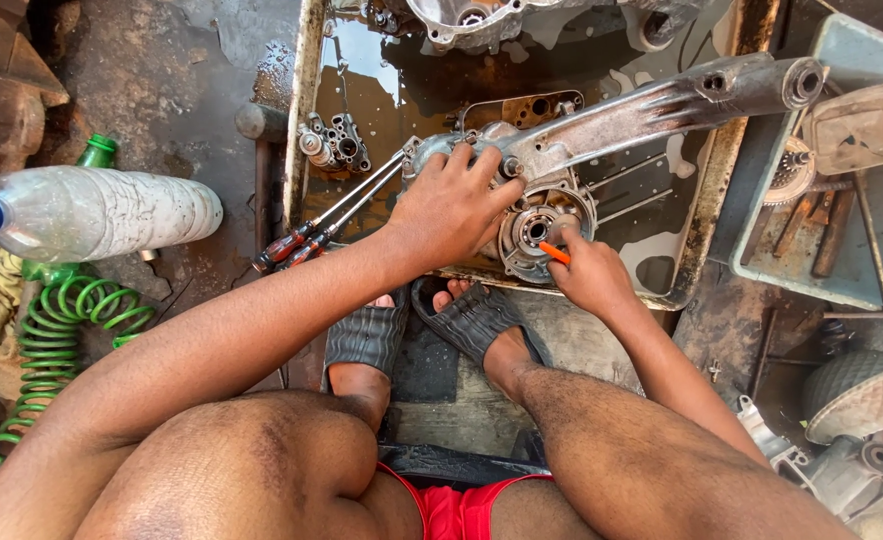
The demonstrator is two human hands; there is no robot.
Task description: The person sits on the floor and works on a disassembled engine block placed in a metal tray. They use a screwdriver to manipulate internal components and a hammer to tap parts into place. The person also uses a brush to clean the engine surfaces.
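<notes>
A grey metal engine casing (651, 110) with a long arm lies across a rusty tray (703, 210) holding dark liquid. My left hand (451, 205) rests on the casing's left end, fingers spread over it, gripping it. My right hand (586, 275) pinches a small orange tool (554, 253) whose tip points into the round bearing hole (536, 230) on the casing's near side. Two screwdrivers (306, 235) with red and black handles lean on the tray's left rim beside my left wrist.
A small metal block with holes (336, 143) lies in the tray's left part. A clear plastic bottle (91, 212) and a green coiled hose (56, 330) lie at left. A grey bin with rusty tools (841, 210) stands at right. My sandalled feet (431, 335) rest below the tray.
</notes>
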